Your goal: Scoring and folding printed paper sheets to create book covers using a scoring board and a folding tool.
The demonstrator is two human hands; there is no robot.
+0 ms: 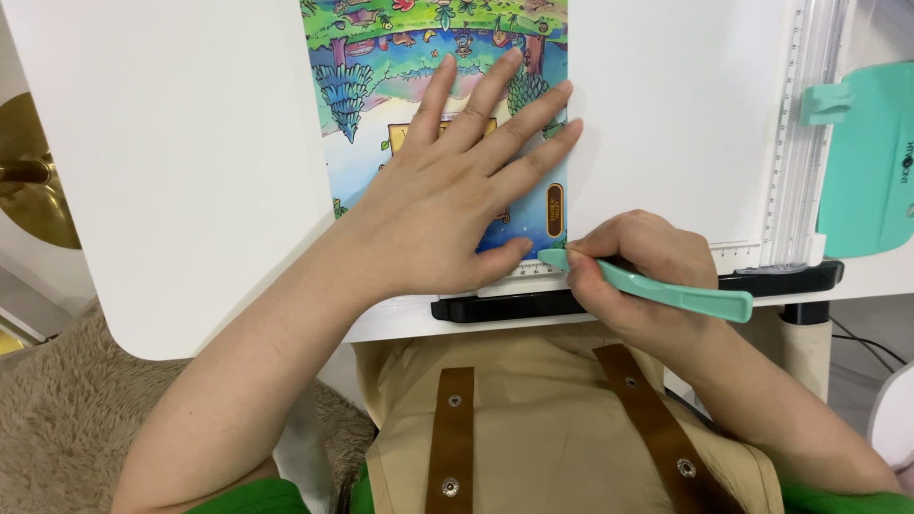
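My left hand (455,181) lies flat, fingers spread, on a colourful illustrated sheet (354,105) that rests on a white board (666,114). My right hand (633,276) grips a mint green plastic tool (666,290) like a pen. Its tip touches the sheet's lower right corner, by the ruler strip (528,271) at the board's near edge. A black bar (495,308) runs under that edge.
A white table (171,171) holds the board. A ruled cutter rail (798,133) with a mint slider (824,101) runs along the board's right side, next to a mint green panel (871,162). A brass round object (33,181) sits left. Beige carpet (57,419) lies below.
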